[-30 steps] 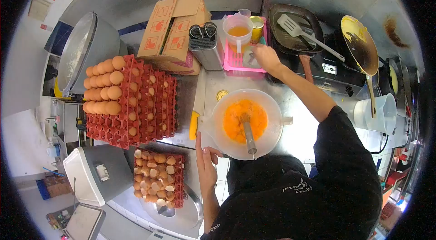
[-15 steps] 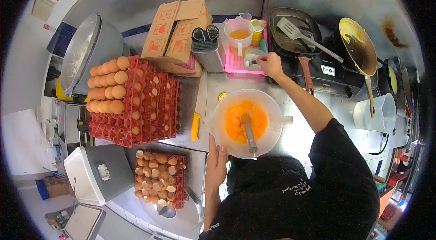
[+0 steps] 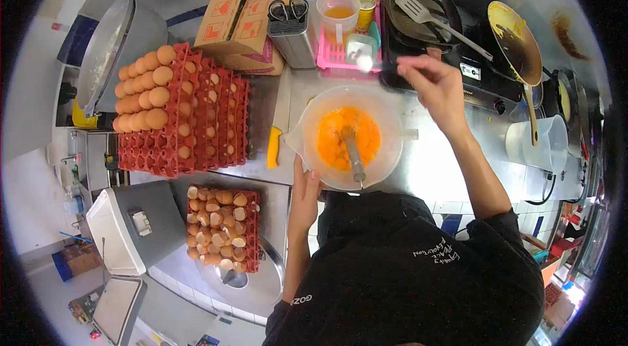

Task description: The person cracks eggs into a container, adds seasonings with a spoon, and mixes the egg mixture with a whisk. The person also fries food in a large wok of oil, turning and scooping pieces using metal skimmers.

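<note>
A translucent plastic mixing bowl (image 3: pixel 391 149) with a spout holds several yolks and beaten egg (image 3: pixel 363 133). Inside it leans a whisk (image 3: pixel 355 161), its handle over the near rim. My left hand (image 3: pixel 303 199) grips the bowl's near left side, fingers partly hidden by it. Above and right of the bowl, my right hand (image 3: pixel 439 87) pinches a small dark-handled spoon (image 3: pixel 387 66) heaped with something white, blurred by motion. Just past the spoon sits a small clear tub (image 3: pixel 360 45) of white contents, in a pink basket (image 3: pixel 332 62).
Stacked red egg trays (image 3: pixel 196 110) with brown eggs stand left, and a tray of cracked shells (image 3: pixel 219 228) lies nearer. A yellow-handled tool (image 3: pixel 273 147) is beside the bowl. Pans (image 3: pixel 418 15) rest on the stove at back right; a cardboard box (image 3: pixel 245 22) stands at the back.
My right hand has lifted the spoon out of the small tub and moved right and toward me, with white contents on it. My left hand stays at the bowl; the whole view has shifted.
</note>
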Demonstrator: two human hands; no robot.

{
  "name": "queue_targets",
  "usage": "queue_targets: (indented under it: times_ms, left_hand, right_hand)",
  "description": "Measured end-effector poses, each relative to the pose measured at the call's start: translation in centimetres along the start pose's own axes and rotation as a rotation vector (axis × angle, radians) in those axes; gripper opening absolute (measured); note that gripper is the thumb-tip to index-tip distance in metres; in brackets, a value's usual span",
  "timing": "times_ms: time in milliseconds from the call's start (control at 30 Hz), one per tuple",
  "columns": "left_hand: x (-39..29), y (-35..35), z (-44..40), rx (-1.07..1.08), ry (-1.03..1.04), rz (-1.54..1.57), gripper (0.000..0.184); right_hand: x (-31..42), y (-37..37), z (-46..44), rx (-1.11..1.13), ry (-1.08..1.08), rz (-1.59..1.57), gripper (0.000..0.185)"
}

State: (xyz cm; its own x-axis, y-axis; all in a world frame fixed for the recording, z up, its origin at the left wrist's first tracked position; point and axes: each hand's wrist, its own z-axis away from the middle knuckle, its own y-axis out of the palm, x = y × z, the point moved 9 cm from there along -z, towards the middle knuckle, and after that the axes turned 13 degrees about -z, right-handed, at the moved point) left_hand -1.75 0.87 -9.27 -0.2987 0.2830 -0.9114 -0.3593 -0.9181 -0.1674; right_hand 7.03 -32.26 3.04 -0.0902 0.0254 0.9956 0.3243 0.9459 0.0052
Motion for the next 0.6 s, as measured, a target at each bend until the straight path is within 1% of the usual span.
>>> queue_targets:
  times_ms: [67,100,167,200,233,300,333,367,433,467,533,600]
  left_hand:
    - [0.1,0.2,-0.2,-0.013,0.007,0.026,0.077]
    - [0.1,0.1,-0.2,-0.024,0.018,0.048,0.077]
    - [0.6,-0.2,0.0,0.004,-0.019,0.011,0.078]
    - [1.0,-0.2,0.1,0.028,-0.053,-0.025,0.078]
    - [0.7,-0.2,0.0,0.030,-0.046,-0.028,0.078]
    - [0.4,0.0,0.1,0.035,-0.059,0.011,0.080]
    - [0.3,0.1,0.1,0.035,-0.053,0.010,0.080]
    - [0.2,0.3,0.1,0.030,-0.058,0.045,0.080]
    - [0.2,0.5,0.2,0.024,-0.058,0.076,0.081]
    - [0.3,0.6,0.3,0.020,-0.075,0.091,0.081]
    - [0.5,0.6,0.4,0.014,-0.086,0.096,0.081]
    - [0.3,0.4,0.3,-0.002,-0.065,0.098,0.081]
  right_hand:
    - [3.8,2.6,2.9,0.289,-0.398,0.342,0.016]
    - [3.8,2.4,3.7,0.288,-0.396,0.342,0.016]
    - [4.1,5.2,7.3,0.582,-0.747,0.662,0.014]
    - [3.6,4.8,7.1,0.568,-0.708,0.629,0.014]
    - [3.4,4.8,6.8,0.562,-0.713,0.631,0.014]
    - [2.6,2.0,3.8,0.295,-0.447,0.438,0.016]
    - [2.6,1.4,2.3,0.219,-0.498,0.434,0.017]
    - [2.0,1.4,0.6,0.216,-0.504,0.435,0.017]
    - [-0.1,1.4,-3.0,0.159,-0.520,0.637,0.012]
    - [-1.8,1.5,-4.9,0.156,-0.524,0.634,0.012]
    - [-8.0,3.9,-8.7,0.314,-0.490,0.998,0.011]
    - [-14.4,6.0,-11.2,0.428,-0.475,1.206,0.009]
